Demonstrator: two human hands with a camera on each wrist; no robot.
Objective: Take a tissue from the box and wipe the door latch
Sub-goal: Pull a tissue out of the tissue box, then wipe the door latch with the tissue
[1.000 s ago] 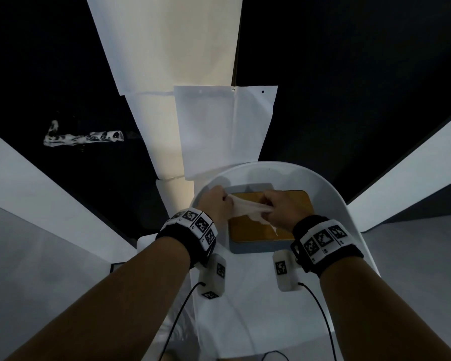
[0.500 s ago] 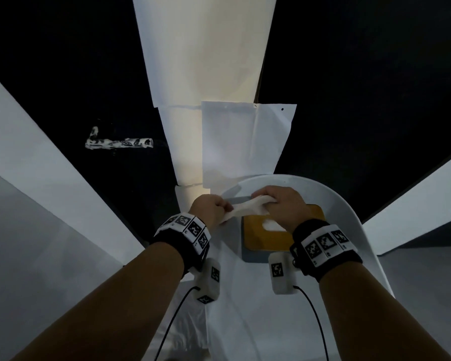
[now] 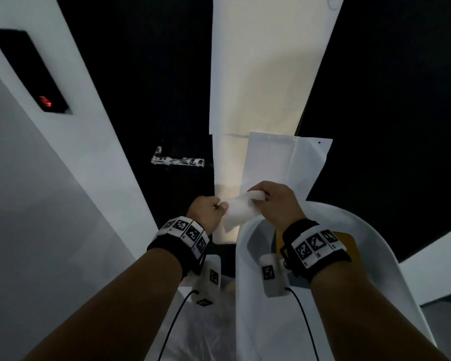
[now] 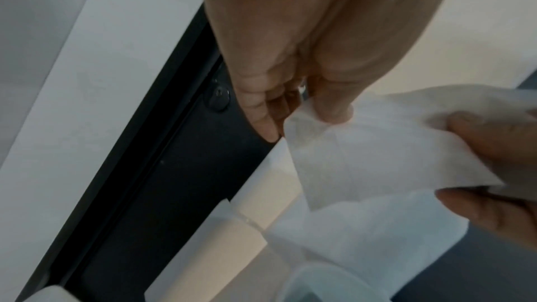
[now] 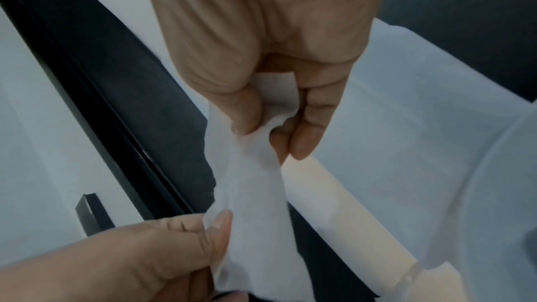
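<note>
A white tissue (image 3: 238, 211) is stretched between both hands in front of the dark door. My left hand (image 3: 210, 208) pinches its left end, thumb and fingers curled on it (image 4: 334, 111). My right hand (image 3: 267, 201) grips the other end, bunched between thumb and fingers (image 5: 261, 123). The silvery door latch handle (image 3: 177, 161) lies on the dark door, up and to the left of my hands, untouched. The tissue box (image 3: 345, 237), with an orange-brown top, is mostly hidden under my right wrist on the white chair seat (image 3: 370, 246).
White paper sheets (image 3: 261, 82) hang down the door's middle. A white door frame (image 3: 84, 121) runs along the left, with a dark panel (image 3: 29, 71) showing a red light. Cables trail from both wristbands.
Both hands have lifted the tissue off the box and carried it up and to the left, toward the door. My view has swung left; the latch now sits nearer the centre.
</note>
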